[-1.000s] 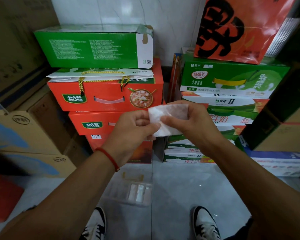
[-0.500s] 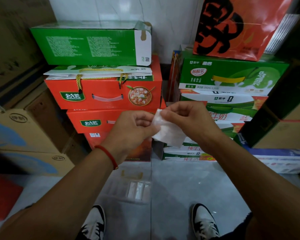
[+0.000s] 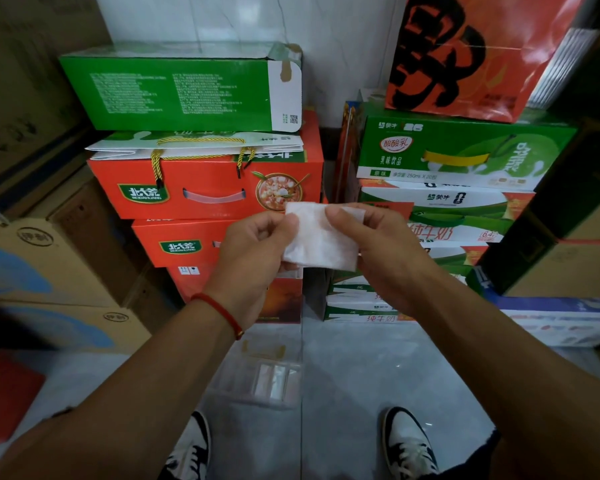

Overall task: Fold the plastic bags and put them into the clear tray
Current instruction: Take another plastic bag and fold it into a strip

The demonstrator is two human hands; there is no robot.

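One plastic bag (image 3: 321,237) is held up in front of the stacked boxes, well above the clear tray (image 3: 257,377). Half a second ago it hung as a narrower, crumpled piece between the fingers; it has now been turned and flattened into a small, nearly square packet. This is judged to mean that the folding is almost complete and that only the lowering into the tray is left.

The left edge of the bag is pinched by the left hand (image 3: 253,251), with the fingers curled round it. The upper right part is pinched by the right hand (image 3: 378,244), thumb on the near face.

The tray lies on the tiled floor (image 3: 378,375) directly below the bag, just ahead of the two shoes. Pale folded pieces are seen inside it, probably bags already stored; their number cannot be told.
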